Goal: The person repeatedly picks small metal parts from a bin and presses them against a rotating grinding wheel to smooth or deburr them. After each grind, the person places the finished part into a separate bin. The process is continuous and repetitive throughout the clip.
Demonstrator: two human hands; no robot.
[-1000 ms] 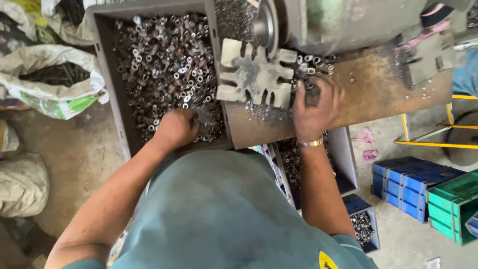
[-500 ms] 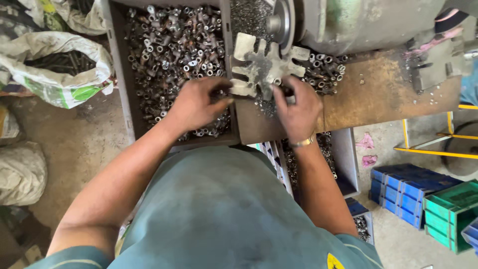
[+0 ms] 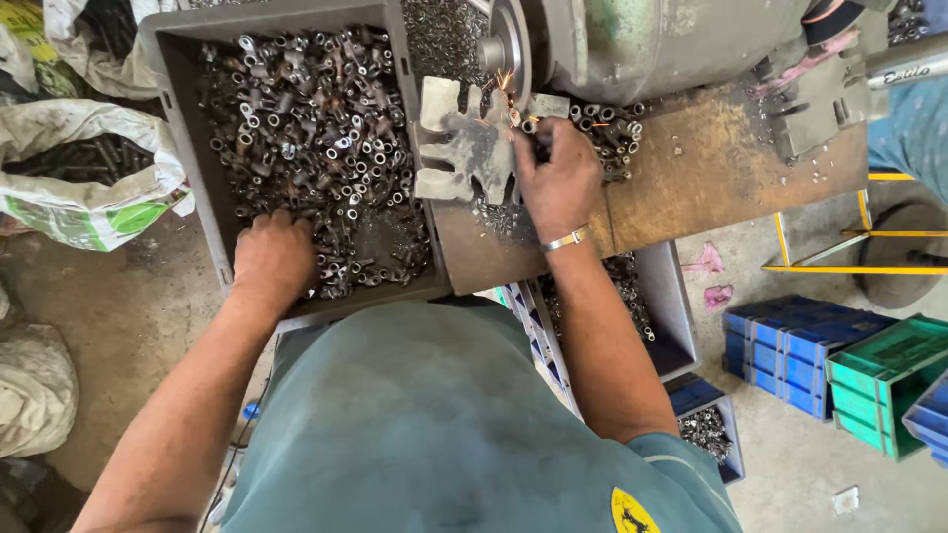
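We see right hand (image 3: 556, 183) pinching small metal fitting against spinning grinding wheel (image 3: 512, 51), sparks flying. Left hand (image 3: 274, 259) buried, fingers curled, in grey tray (image 3: 178, 59) of fittings; grasp unclear. Next, likely steady pressure.

Half a second ago both hands met at the slotted metal plate (image 3: 472, 148). Now the left hand (image 3: 272, 259) has pulled back into the grey bin (image 3: 178, 59) and lies palm-down among the small metal tube pieces (image 3: 316, 128) near its front wall. The right hand (image 3: 555, 178) has shifted up towards the grinding wheel (image 3: 512, 44), fingertips pressed close to its edge, seemingly pinching a small piece, though it is too small to make out. Orange sparks (image 3: 504, 84) now fly there.
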